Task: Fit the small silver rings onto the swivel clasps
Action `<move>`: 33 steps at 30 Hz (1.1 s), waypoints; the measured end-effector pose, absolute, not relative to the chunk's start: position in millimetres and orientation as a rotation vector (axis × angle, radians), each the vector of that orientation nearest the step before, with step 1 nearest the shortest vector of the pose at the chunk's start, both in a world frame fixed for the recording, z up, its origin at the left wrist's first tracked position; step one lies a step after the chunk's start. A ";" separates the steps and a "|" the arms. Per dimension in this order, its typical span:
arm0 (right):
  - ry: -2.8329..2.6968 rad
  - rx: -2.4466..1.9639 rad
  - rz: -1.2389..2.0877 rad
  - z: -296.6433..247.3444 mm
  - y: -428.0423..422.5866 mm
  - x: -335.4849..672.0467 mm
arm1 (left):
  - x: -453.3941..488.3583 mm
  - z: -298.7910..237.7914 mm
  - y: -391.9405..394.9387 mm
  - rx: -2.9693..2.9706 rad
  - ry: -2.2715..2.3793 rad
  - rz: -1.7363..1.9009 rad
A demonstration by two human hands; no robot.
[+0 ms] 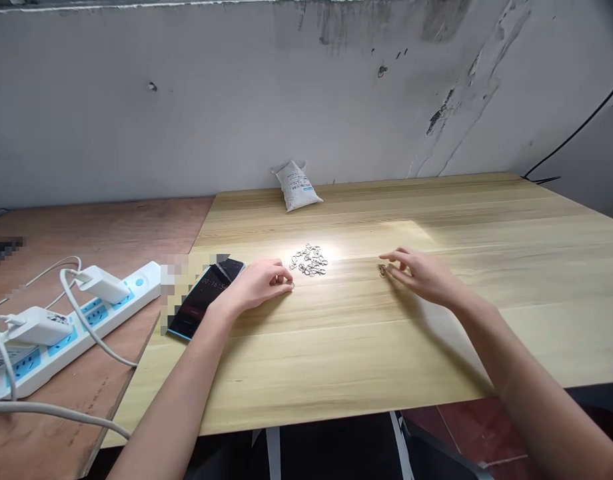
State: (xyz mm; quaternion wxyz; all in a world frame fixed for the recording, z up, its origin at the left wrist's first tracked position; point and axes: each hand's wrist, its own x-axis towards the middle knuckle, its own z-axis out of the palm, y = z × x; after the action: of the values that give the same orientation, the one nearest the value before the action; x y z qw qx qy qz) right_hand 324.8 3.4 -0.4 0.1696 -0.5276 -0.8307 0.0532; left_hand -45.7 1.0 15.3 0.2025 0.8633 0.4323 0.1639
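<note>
Desk: pale wooden desk (386,353), white bag (297,187) at far edge.
Centre: pile of metal clasps (309,260).
Left hand (256,285): pinching small ring (290,285).
Right hand (424,277): pinching small clasp (382,270).

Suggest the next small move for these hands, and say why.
Probably the right hand should close its fingertips on the small metal piece right beside them; it is hard to tell whether it is gripped yet. The left hand appears to pinch a ring already, next to the pile of metal clasps.
</note>
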 end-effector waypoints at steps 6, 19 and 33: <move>-2.549 -1.446 -0.267 -6.4 -19.9 318.6 | -39.4 8.8 2.1 2.463 1.263 0.440; -2.445 -1.511 -0.308 -11.8 -11.6 260.1 | -17.9 7.0 -4.7 2.545 1.120 0.908; -2.315 -1.062 0.109 -15.2 5.9 204.4 | -16.3 0.2 -1.4 2.608 1.189 1.169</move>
State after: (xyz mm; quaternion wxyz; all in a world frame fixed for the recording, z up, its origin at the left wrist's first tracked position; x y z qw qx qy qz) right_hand 204.4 5.9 -15.2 0.2918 -0.3984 -0.8686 0.0407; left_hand -16.3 -1.4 0.2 0.0229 0.8423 0.3840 0.3775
